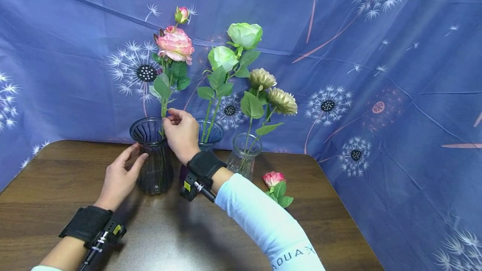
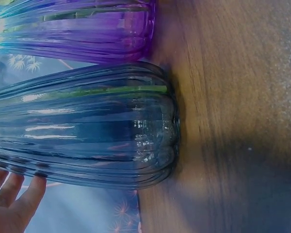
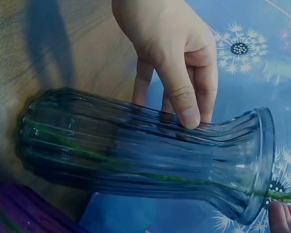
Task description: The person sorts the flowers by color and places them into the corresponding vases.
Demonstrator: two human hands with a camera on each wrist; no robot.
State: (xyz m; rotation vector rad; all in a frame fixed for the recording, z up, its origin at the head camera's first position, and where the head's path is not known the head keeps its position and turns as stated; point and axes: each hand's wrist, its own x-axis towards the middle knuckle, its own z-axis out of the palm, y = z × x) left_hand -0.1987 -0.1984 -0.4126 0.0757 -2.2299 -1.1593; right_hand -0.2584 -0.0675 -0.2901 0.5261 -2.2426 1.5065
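Observation:
A dark blue ribbed glass vase stands on the brown table; it also fills the left wrist view and the right wrist view. A pink rose on a green stem stands in it. My left hand rests against the vase's side with straight fingers. My right hand pinches the stem just above the vase's rim; its fingertips show at the rim.
Behind stands a purple vase with green roses, and a clear vase with beige flowers. A loose pink rose lies on the table at right. A blue dandelion cloth hangs behind.

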